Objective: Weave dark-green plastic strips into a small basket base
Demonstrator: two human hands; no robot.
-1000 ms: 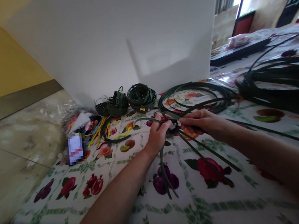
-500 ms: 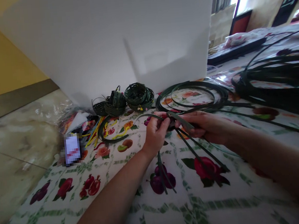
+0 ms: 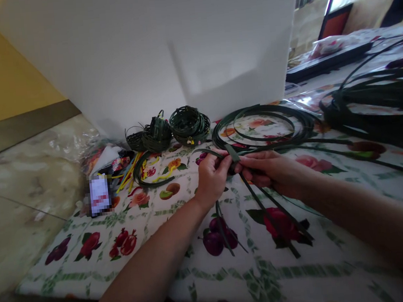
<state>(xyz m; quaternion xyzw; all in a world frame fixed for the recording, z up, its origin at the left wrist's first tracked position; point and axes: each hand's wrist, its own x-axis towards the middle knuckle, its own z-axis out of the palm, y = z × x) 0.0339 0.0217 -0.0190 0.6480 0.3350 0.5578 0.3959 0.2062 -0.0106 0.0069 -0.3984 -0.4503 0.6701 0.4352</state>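
Observation:
My left hand pinches the crossing point of several dark green flat strips. Close beside it, my right hand has thumb and fingers closed on the same bunch of strips. One strip end sticks up between the two hands. Other strips run out to the left, to the right, and down over the tablecloth toward me. My fingers hide most of the place where the strips cross.
Behind my hands stand small woven green baskets and a coil of green strip. A larger coil lies at right. At left are a smaller coil, a phone-like device and plastic bags. A white panel rises behind.
The strip end between my hands now points up, where before it slanted down across my right fingers. My right hand has shifted slightly left. The whole view has shifted slightly.

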